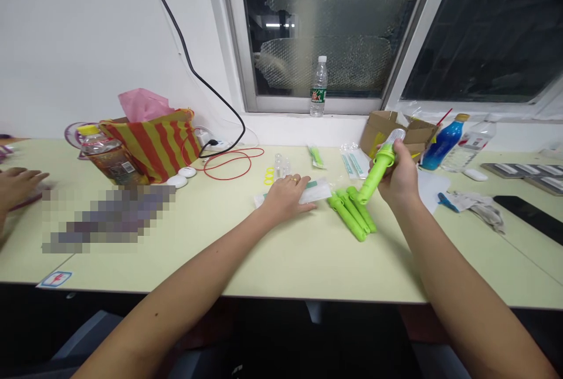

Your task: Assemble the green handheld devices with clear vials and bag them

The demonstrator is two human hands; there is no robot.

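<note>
1. The green tube (pixel 376 176) is held aslant above the desk (pixel 272 261), its clear end raised toward 1 o'clock and its closed-looking end lowered toward 7, probably so that the clear part is kept free and in sight.
2. The loose green tubes (pixel 350 217) are laid close together, roughly side by side, between the two hands; easy reach from either side seems to be intended. Whether they are touched by the held tube's lower end cannot be told.
3. The flat packet (pixel 323 189) is covered in part by the left hand (pixel 285 197), perhaps so that it is kept from sliding.
4. Yellow rings (pixel 269 176) are set near that hand at 11 o'clock, small clear tubes (pixel 281 166) at 12 and a wrapped green piece (pixel 315 156) at 1, apparently sorted by kind.
5. Sealed packets (pixel 353 162) are left at 12 o'clock from the loose tubes, likely out of the working space.
6. By the right hand (pixel 398 171), the green tube is gripped near its clear end, with the fingers curled behind it.
7. The left hand is laid fairly flat, fingers loosely extended and thumb apart; nothing is seen pinched in it.
</note>
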